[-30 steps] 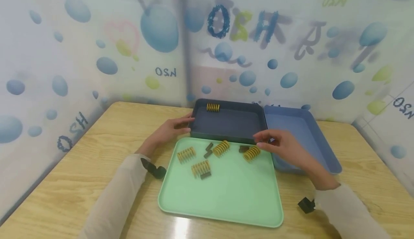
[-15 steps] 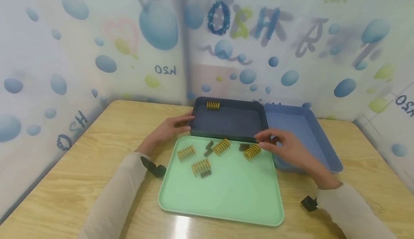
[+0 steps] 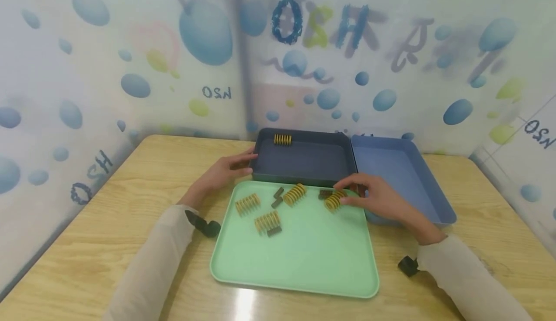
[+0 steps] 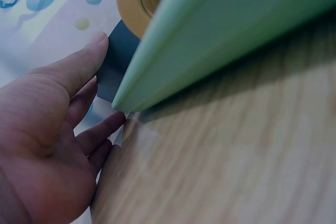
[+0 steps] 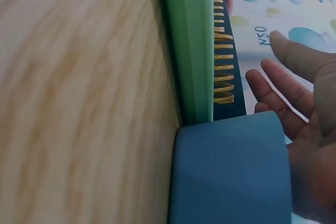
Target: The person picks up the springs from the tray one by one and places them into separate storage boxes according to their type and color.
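My right hand (image 3: 375, 195) hovers over the upper right of the green tray (image 3: 304, 258), thumb and fingers apart. Its thumb is close to a large yellow spring (image 3: 333, 202); in the right wrist view the fingers hold nothing. A small dark spring (image 3: 325, 194) lies just behind that one. My left hand (image 3: 219, 172) is at the left wall of the dark tray (image 3: 312, 161), fingers extended. Other large yellow springs on the green tray are one at the back (image 3: 294, 194), one at the left (image 3: 247, 204) and one nearer the middle (image 3: 267, 221).
Small dark pieces (image 3: 277, 197) lie between the yellow springs, and another (image 3: 274, 231) is in front. One yellow-and-black spring (image 3: 283, 139) sits in the dark tray's back left. A blue tray (image 3: 391, 166) adjoins it on the right. All stand on a wooden table (image 3: 173, 161) before a patterned wall.
My right hand has shifted slightly left and its thumb has come over the right-hand yellow spring. My left hand keeps its place at the dark tray. The head view has turned a little.
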Demonstrator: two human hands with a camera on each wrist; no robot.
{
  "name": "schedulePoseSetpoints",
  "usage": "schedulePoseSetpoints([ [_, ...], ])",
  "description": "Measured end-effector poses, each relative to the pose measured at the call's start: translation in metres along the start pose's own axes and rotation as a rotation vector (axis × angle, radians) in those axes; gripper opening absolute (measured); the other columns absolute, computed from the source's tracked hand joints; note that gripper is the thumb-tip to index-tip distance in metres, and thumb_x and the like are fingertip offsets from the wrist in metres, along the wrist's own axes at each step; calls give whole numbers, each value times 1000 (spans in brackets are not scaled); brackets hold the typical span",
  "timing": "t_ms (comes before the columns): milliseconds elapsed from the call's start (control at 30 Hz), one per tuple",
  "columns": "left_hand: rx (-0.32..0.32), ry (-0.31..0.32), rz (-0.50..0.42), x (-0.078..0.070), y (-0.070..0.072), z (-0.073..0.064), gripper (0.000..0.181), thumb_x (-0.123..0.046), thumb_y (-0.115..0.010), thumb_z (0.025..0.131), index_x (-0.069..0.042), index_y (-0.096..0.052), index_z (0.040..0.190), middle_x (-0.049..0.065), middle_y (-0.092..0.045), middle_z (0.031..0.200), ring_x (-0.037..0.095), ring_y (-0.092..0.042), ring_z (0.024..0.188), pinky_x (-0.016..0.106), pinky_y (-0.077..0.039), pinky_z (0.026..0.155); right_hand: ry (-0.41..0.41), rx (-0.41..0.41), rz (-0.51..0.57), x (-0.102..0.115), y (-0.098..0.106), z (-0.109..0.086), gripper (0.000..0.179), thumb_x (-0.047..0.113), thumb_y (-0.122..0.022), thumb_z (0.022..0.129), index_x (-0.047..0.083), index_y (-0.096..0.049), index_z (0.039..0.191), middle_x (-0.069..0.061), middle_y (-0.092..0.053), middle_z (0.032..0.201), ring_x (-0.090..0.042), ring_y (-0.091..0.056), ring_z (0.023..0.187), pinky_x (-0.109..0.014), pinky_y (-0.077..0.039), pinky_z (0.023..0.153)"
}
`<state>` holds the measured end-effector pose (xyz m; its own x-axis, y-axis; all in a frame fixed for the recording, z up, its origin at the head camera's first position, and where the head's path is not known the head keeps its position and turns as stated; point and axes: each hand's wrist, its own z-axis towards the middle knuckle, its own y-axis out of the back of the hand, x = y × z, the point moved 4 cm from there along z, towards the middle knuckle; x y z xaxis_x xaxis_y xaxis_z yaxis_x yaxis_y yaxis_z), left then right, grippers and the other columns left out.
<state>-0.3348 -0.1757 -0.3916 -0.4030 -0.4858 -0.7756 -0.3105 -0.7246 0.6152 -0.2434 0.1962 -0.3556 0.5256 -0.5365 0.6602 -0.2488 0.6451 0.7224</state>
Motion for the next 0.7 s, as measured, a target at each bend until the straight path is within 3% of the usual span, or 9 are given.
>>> schedulePoseSetpoints([
  [200, 2, 12, -46, 0, -1, 1, 49, -20, -62, 94, -9, -49, 140, -1, -32, 153, 24, -23, 141, 49, -14, 114, 30, 16, -24, 0, -1, 1, 32, 28, -74, 84, 16, -69, 114, 2, -61, 92, -17, -45, 66, -30, -40, 57],
  [467, 0, 11, -44, 1, 0, -1, 49, -25, -63, 94, -16, -50, 140, -10, -34, 151, 14, -26, 139, 42, -18, 114, 80, 39, -130, 4, -7, 6, 36, 29, -79, 80, 18, -70, 113, 8, -63, 89, -12, -38, 59, -25, -36, 54],
  [700, 5, 7, -55, 2, -1, 0, 51, -31, -64, 93, -18, -50, 140, -13, -34, 150, 14, -26, 139, 43, -17, 114, 100, 37, -155, 4, -10, 8, 36, 22, -80, 78, 17, -70, 113, 8, -65, 100, -14, -44, 66, -26, -39, 56],
])
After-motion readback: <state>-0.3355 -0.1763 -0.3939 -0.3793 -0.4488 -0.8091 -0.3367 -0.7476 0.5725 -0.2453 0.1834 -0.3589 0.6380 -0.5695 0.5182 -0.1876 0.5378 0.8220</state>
